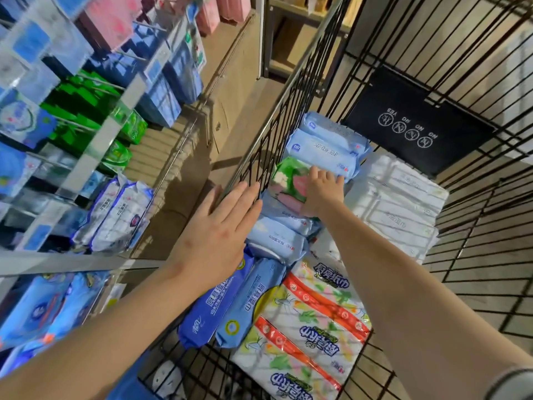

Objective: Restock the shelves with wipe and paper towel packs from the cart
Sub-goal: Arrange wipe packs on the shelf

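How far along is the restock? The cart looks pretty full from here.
Plenty remains. Done: the shelves hold rows of packs, though I can't tell which were just placed. In hand: the right hand grips a green-and-pink pack in the cart; the left hand is open beside its wire side. Left: light blue wipe packs, dark blue packs, white packs and the paper towel pack sit in the cart.

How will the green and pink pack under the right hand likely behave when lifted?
The green and pink pack looks like a soft film pouch, so it should flex, not stay stiff. Its glossy wrap may be slippery. Lying among blue packs, it may drag them.
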